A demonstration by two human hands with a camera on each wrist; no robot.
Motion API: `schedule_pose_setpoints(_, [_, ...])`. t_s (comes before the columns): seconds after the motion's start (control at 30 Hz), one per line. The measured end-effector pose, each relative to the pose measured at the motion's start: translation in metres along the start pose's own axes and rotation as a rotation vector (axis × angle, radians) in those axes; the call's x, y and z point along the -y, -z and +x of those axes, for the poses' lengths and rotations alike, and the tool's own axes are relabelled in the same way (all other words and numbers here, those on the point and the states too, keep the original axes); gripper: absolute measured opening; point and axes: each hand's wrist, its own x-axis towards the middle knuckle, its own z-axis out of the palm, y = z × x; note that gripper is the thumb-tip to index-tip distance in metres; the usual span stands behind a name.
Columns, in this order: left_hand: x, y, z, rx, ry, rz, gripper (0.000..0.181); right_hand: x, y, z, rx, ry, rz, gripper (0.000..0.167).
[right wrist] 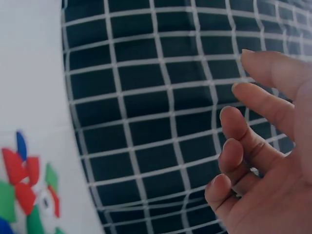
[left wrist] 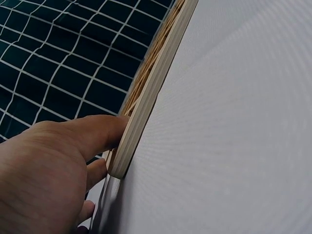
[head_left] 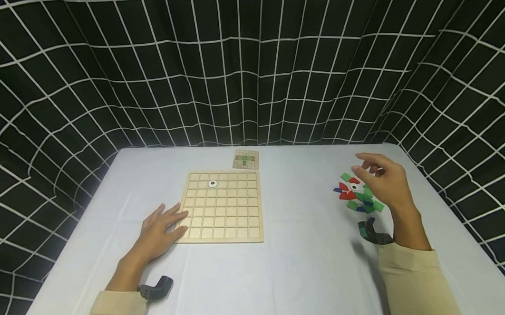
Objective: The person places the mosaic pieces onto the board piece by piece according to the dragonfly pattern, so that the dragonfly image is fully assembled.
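A square wooden board (head_left: 219, 221) with a grid of shallow recesses lies left of the table's middle. In one recess of its second row from the far side sits a white round piece with a black centre (head_left: 212, 184). My left hand (head_left: 155, 233) rests on the board's near left edge, fingers extended, thumb touching the rim. Over on the right, my right hand (head_left: 388, 181) hovers with bent fingers and nothing in its grasp. Below and left of it lies a loose pile of red pieces (head_left: 347, 195), green pieces (head_left: 378, 206), blue pieces and another eye-like piece (head_left: 354, 187).
Behind the board lies a small card (head_left: 246, 159) with a green and brown picture on a grid. A white cloth (head_left: 310, 268) covers the table. Dark curtains (head_left: 247, 62) with white grid lines enclose its back and sides. Each wrist carries a black camera mount (head_left: 156, 288).
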Motion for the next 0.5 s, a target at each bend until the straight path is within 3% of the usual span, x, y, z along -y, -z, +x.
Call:
schedule_pose_setpoints(0.2, [0.002, -0.001, 0.001, 0.002, 0.013, 0.003, 0.044, -0.03, -0.009, 0.0, 0.036, -0.146, -0.031, 0.038])
schedule_pose_setpoints(0.27, [0.002, -0.001, 0.001, 0.002, 0.016, 0.003, 0.044, -0.055, -0.016, 0.0, 0.039, -0.207, -0.034, 0.042])
schedule_pose_setpoints(0.43, [0.002, 0.0, 0.001, -0.001, 0.013, 0.006, 0.044, -0.144, -0.041, -0.001, -0.008, -0.289, -0.076, 0.05])
schedule_pose_setpoints(0.5, [0.001, 0.0, 0.001, -0.002, 0.012, 0.008, 0.044, -0.161, -0.048, -0.002, -0.026, -0.301, -0.09, 0.051])
